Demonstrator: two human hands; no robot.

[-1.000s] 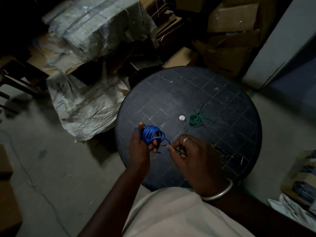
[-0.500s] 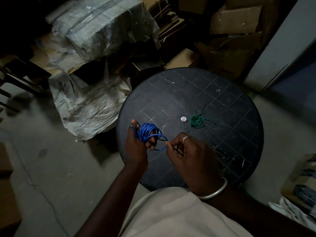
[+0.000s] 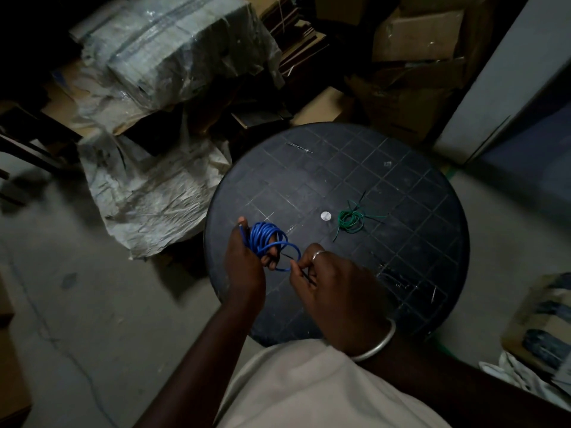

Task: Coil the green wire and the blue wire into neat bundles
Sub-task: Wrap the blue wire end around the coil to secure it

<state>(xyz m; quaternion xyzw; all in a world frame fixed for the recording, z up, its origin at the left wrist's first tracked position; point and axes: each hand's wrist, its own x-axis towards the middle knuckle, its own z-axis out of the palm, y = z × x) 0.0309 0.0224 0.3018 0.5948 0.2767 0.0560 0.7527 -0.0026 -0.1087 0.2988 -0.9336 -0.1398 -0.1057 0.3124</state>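
The blue wire is wound in several loops, and my left hand grips that bundle over the left edge of the round black table. My right hand sits just right of the coil and pinches a thin dark strand that runs toward the last blue loop. The green wire lies as a small coil near the table's middle, its loose ends sticking out, apart from both hands.
A small white disc marks the table's centre. Plastic-wrapped bundles and crumpled sheeting fill the back left. Cardboard boxes stand behind the table, another box at the right. A grey wall panel rises at the right.
Both hands have shifted slightly with the blue coil; the outermost blue loop now lies closer to my right fingers. The green coil has not moved.
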